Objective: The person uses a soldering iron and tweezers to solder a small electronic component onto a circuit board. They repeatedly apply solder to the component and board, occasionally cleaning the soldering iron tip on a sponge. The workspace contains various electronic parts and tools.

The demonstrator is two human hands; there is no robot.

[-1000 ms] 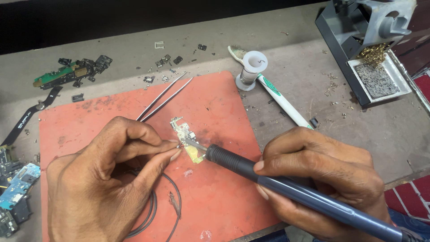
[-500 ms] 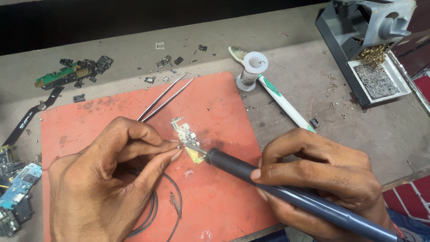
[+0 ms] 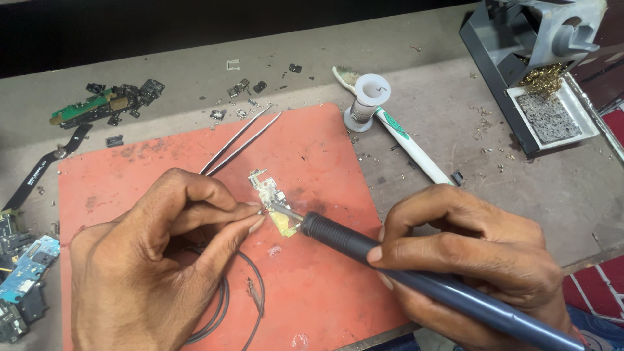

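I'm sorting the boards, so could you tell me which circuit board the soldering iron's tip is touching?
The small pale board on the red mat, beside the left hand; the green and blue boards lie untouched at left.

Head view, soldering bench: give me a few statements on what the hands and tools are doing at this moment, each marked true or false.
1. The right hand holds a dark soldering iron whose tip meets the small circuit board. True.
2. The left hand grips the tweezers. False: the tweezers lie free on the red mat, and the left fingers pinch at the board's edge.
3. The solder spool stands on the red mat. False: it stands on the grey bench beyond the mat's upper right corner.
4. The iron stand sits at upper right, with no iron in it. True.
5. A green circuit board lies off the mat at upper left. True.
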